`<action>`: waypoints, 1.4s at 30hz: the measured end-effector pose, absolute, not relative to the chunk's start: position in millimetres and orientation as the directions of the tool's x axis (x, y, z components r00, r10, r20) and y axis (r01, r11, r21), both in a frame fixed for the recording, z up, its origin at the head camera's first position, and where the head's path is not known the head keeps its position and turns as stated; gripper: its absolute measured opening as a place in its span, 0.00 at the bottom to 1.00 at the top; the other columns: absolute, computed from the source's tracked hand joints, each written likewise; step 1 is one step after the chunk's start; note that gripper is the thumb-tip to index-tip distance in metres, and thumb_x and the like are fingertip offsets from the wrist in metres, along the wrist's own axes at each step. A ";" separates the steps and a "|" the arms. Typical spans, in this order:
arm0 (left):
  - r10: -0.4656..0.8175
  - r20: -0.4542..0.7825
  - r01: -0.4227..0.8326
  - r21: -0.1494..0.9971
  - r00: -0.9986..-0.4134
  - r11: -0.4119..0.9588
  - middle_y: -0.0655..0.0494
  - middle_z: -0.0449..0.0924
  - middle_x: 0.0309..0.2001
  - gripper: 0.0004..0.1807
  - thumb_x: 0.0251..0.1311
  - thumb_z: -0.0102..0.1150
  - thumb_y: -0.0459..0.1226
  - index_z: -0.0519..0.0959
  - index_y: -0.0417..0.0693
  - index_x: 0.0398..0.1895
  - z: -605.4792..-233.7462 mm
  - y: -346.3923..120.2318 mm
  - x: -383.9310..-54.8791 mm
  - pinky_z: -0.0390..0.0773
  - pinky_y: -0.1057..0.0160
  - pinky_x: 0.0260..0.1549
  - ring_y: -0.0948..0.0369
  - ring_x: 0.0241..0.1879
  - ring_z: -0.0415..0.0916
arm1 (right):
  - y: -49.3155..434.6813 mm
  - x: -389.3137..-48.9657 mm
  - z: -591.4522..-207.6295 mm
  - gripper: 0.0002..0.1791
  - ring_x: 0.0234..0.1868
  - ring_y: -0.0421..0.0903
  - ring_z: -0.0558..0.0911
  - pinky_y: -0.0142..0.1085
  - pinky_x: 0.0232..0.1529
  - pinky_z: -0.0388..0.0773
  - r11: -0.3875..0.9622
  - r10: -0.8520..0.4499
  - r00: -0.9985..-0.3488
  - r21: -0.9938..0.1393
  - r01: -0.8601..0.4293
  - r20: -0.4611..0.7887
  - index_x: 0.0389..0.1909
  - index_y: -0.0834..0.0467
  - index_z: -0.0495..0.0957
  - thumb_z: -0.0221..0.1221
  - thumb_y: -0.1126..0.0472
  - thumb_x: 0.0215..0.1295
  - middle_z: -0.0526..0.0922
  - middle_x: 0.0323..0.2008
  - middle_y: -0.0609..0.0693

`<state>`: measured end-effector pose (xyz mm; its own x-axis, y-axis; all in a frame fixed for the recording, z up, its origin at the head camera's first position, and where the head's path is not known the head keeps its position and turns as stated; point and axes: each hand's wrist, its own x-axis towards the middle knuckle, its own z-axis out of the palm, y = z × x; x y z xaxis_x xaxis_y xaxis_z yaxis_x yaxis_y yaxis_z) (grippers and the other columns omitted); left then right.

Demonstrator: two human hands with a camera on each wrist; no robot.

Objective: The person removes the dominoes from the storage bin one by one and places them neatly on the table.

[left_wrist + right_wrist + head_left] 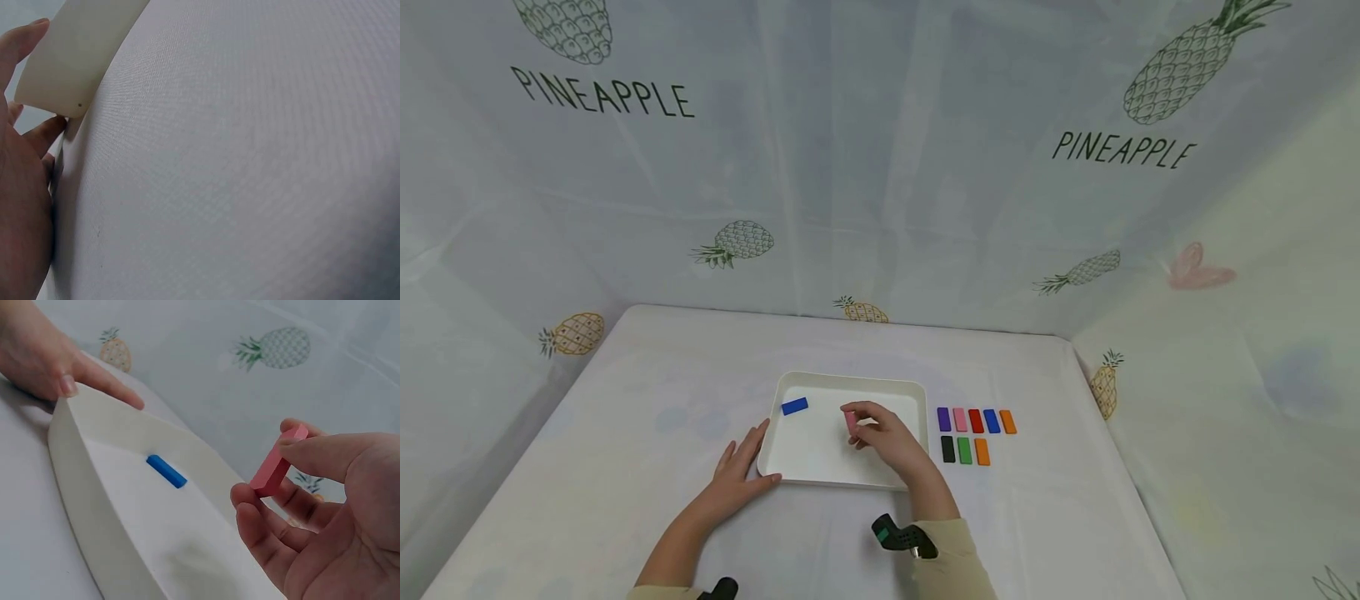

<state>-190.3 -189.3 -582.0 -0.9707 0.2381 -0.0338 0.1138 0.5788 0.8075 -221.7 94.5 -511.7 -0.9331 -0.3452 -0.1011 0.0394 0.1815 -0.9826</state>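
A white rectangular tray point(820, 457) lies on the table. Inside it, near the far left corner, rests a blue block point(794, 406), also visible in the right wrist view. My right hand point(887, 437) pinches a small pink block point(274, 464) between thumb and fingers, holding it tilted above the tray floor. At the tray's near left corner, my left hand point(737, 479) touches the outer wall with its fingers spread, the thumb along the front edge. The left wrist view shows those fingers against the tray wall point(75, 56).
Right of the tray, two rows of loose blocks lie on the white tablecloth point(1060, 517): purple point(943, 419), pink point(960, 419), red point(976, 421), blue point(992, 421), orange point(1008, 422), then black point(948, 449), green point(965, 451), orange point(982, 452). Pineapple-printed curtains surround the table.
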 end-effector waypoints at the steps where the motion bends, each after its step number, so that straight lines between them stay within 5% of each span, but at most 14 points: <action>1: 0.238 -0.033 0.115 0.806 -0.971 0.581 0.41 0.55 0.73 0.52 0.54 0.67 0.52 0.49 0.52 0.78 -582.1 -189.4 -190.3 0.28 0.39 0.68 0.42 0.75 0.37 | 97.7 -221.8 -511.7 0.18 0.40 0.51 0.82 0.39 0.44 0.81 0.168 -0.340 -0.935 -0.985 0.039 -0.095 0.61 0.60 0.74 0.53 0.67 0.72 0.75 0.47 0.55; 19: 0.230 -0.039 0.103 0.813 -0.972 0.574 0.41 0.54 0.74 0.52 0.53 0.68 0.51 0.50 0.53 0.78 -581.5 -188.2 -190.6 0.27 0.40 0.68 0.42 0.75 0.37 | 145.0 -215.1 -516.6 0.18 0.42 0.51 0.84 0.41 0.49 0.81 0.111 -0.153 -0.981 -0.988 0.103 -0.119 0.62 0.56 0.73 0.53 0.64 0.73 0.80 0.49 0.60; 42: 0.222 -0.024 0.115 0.801 -0.975 0.588 0.40 0.54 0.73 0.52 0.53 0.68 0.51 0.50 0.50 0.77 -580.8 -186.1 -189.3 0.28 0.39 0.68 0.41 0.74 0.37 | 181.8 -206.2 -517.8 0.21 0.37 0.51 0.83 0.33 0.40 0.80 0.074 0.048 -0.989 -0.987 0.142 -0.139 0.65 0.57 0.70 0.51 0.67 0.73 0.84 0.44 0.56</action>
<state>-189.3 -186.1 -580.8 -0.9747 0.2225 -0.0237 0.1146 0.5876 0.8010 -206.2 181.8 -517.8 -0.9891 0.0477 -0.1391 0.1424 0.0738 -0.9871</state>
